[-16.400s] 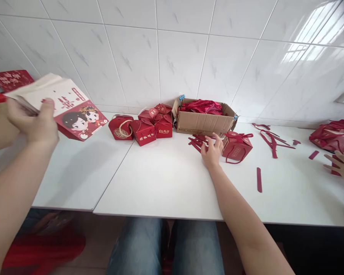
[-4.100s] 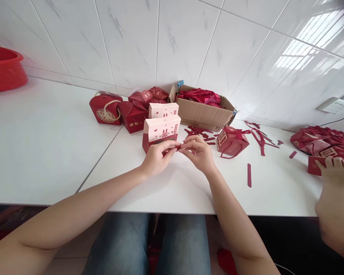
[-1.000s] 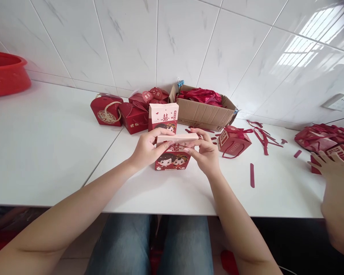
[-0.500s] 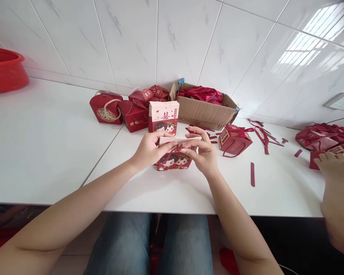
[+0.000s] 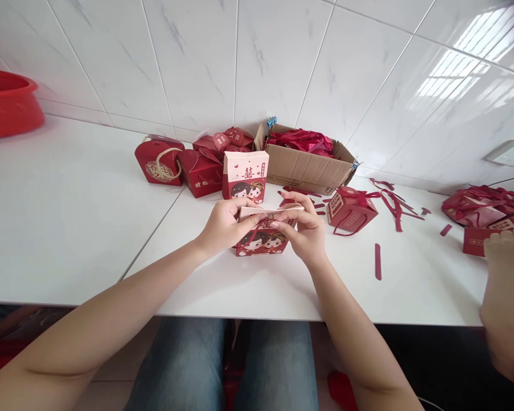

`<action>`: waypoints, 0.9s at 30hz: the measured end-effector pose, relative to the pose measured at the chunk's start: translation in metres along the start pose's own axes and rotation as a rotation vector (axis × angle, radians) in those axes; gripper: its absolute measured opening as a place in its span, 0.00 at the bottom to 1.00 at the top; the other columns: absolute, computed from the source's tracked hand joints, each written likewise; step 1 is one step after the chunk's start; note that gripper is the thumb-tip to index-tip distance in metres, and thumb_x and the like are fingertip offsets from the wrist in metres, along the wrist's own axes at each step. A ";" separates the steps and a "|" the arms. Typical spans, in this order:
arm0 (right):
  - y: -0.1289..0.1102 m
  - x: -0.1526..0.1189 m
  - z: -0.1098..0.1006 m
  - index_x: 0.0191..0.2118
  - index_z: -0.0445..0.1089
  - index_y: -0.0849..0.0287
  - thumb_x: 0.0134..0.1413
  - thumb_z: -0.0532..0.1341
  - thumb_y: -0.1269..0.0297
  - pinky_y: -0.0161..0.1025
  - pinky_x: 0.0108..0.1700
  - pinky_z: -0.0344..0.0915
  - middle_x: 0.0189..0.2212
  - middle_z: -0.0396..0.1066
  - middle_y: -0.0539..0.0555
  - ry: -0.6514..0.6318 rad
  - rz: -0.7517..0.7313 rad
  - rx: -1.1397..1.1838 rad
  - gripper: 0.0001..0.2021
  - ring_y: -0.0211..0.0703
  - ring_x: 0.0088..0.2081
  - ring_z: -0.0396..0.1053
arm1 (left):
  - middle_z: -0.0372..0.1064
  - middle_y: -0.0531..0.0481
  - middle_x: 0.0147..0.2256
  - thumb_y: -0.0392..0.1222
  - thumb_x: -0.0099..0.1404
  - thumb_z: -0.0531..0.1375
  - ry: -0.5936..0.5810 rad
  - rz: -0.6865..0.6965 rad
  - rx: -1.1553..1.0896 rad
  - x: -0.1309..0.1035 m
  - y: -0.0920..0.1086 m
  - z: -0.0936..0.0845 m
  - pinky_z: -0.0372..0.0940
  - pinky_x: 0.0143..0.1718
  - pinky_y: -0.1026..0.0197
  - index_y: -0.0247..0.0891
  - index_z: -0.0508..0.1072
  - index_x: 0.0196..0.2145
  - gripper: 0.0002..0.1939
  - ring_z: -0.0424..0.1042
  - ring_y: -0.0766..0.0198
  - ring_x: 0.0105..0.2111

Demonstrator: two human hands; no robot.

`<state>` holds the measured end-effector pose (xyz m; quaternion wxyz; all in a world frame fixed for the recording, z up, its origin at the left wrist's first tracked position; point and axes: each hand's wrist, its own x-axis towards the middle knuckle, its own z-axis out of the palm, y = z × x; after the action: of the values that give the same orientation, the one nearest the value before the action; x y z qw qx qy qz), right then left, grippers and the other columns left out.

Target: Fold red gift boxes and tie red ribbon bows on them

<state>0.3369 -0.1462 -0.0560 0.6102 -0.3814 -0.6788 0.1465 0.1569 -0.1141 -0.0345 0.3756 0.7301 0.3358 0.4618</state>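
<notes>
A red and pale pink gift box (image 5: 263, 242) with two cartoon faces stands upright near the table's front edge. My left hand (image 5: 229, 222) pinches its pale top edge from the left, thumb in front. From the right, my right hand (image 5: 300, 225) grips the same top edge, its thumb and forefinger close to my left thumb. A thin red cord hangs over the front of the box, by the left thumb. Just behind stands a similar box (image 5: 245, 171) with a pink top, touched by neither palm.
Red boxes (image 5: 202, 181) stand at the back left, beside a carton (image 5: 304, 165) of red ribbons. A ribboned box (image 5: 352, 214) and ribbon strips lie right. Another person's hand (image 5: 508, 251) is at far right, a red basin (image 5: 11, 108) far left.
The other person's hand at the far right has shifted right, uncovering more of a red box. My hands keep their hold on the box, with barely any movement.
</notes>
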 end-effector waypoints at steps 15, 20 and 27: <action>-0.001 -0.001 0.001 0.31 0.74 0.54 0.53 0.65 0.65 0.46 0.36 0.74 0.44 0.68 0.57 0.075 -0.231 -0.254 0.01 0.47 0.41 0.72 | 0.77 0.46 0.31 0.50 0.58 0.64 -0.009 0.007 -0.029 -0.001 -0.003 0.000 0.71 0.33 0.59 0.35 0.77 0.34 0.15 0.76 0.58 0.31; -0.001 -0.001 0.002 0.32 0.74 0.52 0.54 0.64 0.68 0.47 0.38 0.74 0.43 0.68 0.57 0.116 -0.345 -0.300 0.03 0.47 0.41 0.72 | 0.77 0.46 0.31 0.50 0.58 0.64 0.020 0.015 0.026 -0.002 -0.001 0.000 0.69 0.33 0.60 0.34 0.77 0.34 0.14 0.75 0.58 0.31; 0.003 -0.002 0.003 0.34 0.74 0.52 0.55 0.63 0.65 0.48 0.39 0.74 0.42 0.69 0.57 0.103 -0.323 -0.325 0.02 0.47 0.39 0.72 | 0.77 0.46 0.33 0.50 0.58 0.63 0.030 0.016 0.074 -0.001 -0.002 0.000 0.70 0.35 0.60 0.34 0.77 0.35 0.15 0.76 0.57 0.34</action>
<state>0.3352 -0.1443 -0.0600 0.5902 -0.3680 -0.7136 -0.0840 0.1559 -0.1139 -0.0366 0.3396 0.7390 0.3523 0.4630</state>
